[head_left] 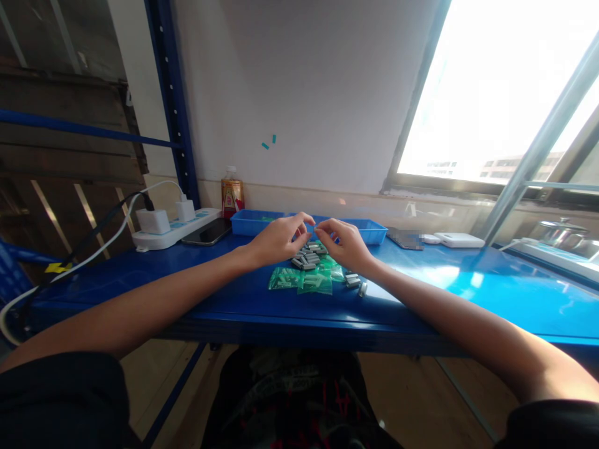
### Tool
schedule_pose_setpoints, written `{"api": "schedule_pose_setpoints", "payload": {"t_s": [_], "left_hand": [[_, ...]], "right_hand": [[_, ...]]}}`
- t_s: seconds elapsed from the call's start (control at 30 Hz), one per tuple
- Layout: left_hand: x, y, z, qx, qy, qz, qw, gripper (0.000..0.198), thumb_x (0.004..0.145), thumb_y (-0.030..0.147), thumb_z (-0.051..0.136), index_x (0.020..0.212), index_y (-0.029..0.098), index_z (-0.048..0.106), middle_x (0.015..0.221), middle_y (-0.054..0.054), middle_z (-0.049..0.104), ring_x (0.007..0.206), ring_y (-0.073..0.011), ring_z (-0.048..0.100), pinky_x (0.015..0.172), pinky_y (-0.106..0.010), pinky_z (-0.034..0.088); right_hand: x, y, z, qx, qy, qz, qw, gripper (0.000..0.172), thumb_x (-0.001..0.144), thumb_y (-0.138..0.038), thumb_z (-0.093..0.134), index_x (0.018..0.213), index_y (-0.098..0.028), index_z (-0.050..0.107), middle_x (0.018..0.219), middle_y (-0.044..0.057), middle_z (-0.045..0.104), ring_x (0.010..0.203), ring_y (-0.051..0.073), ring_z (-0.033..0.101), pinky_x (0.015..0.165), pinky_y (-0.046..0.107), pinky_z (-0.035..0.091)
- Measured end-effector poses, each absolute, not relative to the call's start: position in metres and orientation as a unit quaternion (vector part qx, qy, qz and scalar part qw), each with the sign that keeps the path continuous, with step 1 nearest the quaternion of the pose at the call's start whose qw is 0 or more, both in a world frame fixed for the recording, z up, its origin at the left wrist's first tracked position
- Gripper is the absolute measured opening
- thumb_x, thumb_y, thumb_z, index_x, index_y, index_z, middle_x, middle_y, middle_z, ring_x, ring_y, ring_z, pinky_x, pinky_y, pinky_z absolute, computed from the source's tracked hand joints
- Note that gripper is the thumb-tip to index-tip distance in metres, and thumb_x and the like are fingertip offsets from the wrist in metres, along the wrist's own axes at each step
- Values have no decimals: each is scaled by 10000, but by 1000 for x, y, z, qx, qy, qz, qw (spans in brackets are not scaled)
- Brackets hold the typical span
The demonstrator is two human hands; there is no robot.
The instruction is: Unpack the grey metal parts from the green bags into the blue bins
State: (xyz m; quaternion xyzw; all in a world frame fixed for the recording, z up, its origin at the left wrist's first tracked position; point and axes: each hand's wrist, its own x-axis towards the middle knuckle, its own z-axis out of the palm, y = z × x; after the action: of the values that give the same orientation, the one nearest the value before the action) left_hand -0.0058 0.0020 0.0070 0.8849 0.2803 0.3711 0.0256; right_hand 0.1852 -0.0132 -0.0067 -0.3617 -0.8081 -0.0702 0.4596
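My left hand (283, 238) is over the blue table, its fingers curved and a gap showing between thumb and forefinger. Facing it, my right hand (345, 242) has thumb and fingertips drawn together in a pinch; anything between them is too small to make out. Below both hands lies a pile of small grey metal cylinders (309, 255). Green plastic bags (316, 282) with small pieces inside lie in front of the pile. A few more cylinders (352, 280) rest by my right wrist. Behind the hands stands a shallow blue tray (374, 234), partly hidden by them.
At the left are a white power strip (196, 219) with chargers, a dark phone (208, 231) and a bottle (232, 194). A white box (459, 241) and a metal pot (559, 232) stand at the right. The table's front edge (299, 324) runs close to my body.
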Motion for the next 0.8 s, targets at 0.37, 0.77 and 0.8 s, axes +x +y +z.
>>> {"api": "schedule_pose_setpoints", "payload": {"t_s": [0.37,0.77,0.8], "left_hand": [[-6,-2,8,881,288,371,-59,238,883,343,488,994,161,594,805,-42,671,725,-166,621,643,-251,429],[-5,-3,11,880,291,363,97,382,936,413,370,833,149,626,707,-15,669,596,-124,571,578,-231,407],[-5,-2,11,879,290,368,89,370,943,394,354,851,152,618,713,-15,668,609,-126,578,594,-233,414]], "right_hand": [[184,-18,-7,-369,-815,-85,438,171,895,-310,490,884,-188,609,716,14,638,655,138,572,624,239,417],[187,-19,-5,-327,-830,-156,425,139,909,-287,488,943,-199,589,799,38,616,718,150,571,665,248,431],[187,-19,-5,-333,-825,-148,432,146,912,-295,485,927,-198,593,788,36,617,712,150,571,664,248,431]]}}
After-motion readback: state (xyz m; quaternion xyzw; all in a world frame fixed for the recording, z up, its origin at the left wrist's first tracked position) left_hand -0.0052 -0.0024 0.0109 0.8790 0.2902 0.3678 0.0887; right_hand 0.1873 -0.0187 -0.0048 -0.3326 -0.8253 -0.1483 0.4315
